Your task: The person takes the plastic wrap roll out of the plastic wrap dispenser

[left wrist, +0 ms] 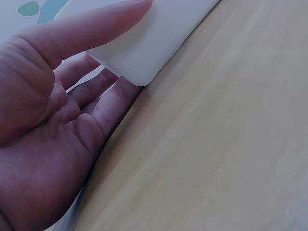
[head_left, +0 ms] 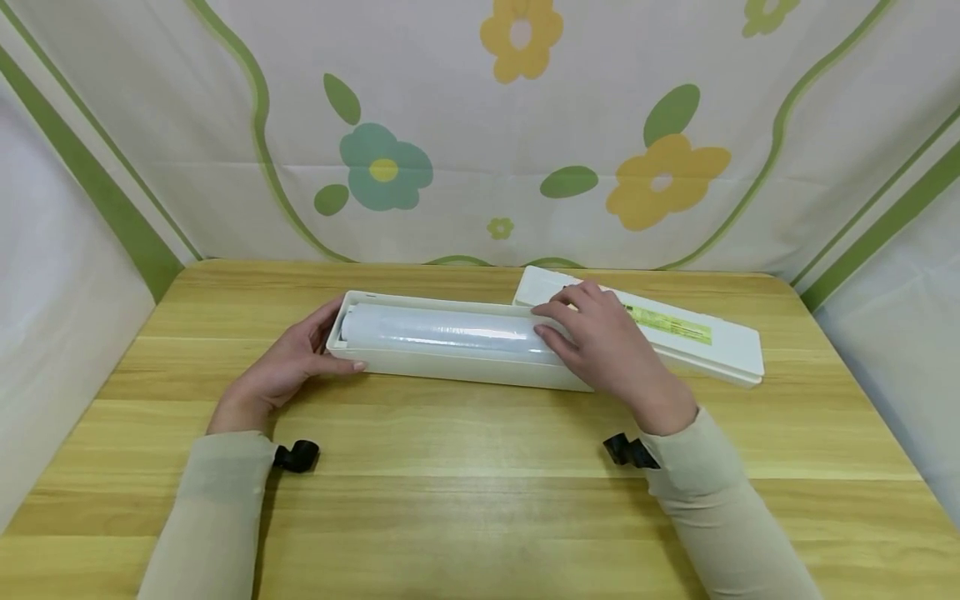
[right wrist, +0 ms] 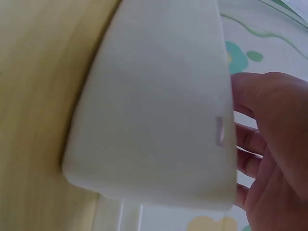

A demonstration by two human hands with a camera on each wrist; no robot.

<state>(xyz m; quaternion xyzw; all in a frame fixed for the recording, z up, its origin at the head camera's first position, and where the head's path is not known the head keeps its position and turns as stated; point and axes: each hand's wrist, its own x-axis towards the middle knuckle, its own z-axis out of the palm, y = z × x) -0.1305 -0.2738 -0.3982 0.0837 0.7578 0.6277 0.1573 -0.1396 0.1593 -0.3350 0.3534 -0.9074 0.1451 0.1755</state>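
A long white box (head_left: pixel 465 367) lies lidless on the table, a roll of what looks like cling film (head_left: pixel 450 327) inside it. My left hand (head_left: pixel 288 358) grips the box's left end. In the left wrist view its thumb (left wrist: pixel 106 29) lies along the near wall, with the fingers around the end and far side. Over the right end of the roll is my right hand (head_left: pixel 600 333), fingers bent over the box's rim. The right wrist view shows the box wall (right wrist: pixel 154 106) hiding those fingertips, so their hold on the roll cannot be made out.
A white lid (head_left: pixel 735 346) with a yellow-green label (head_left: pixel 671 325) lies slanted behind the box's right end, partly covered by my right hand. The wooden table (head_left: pixel 450 500) ends at a flowered cloth (head_left: pixel 465 125) at the back.
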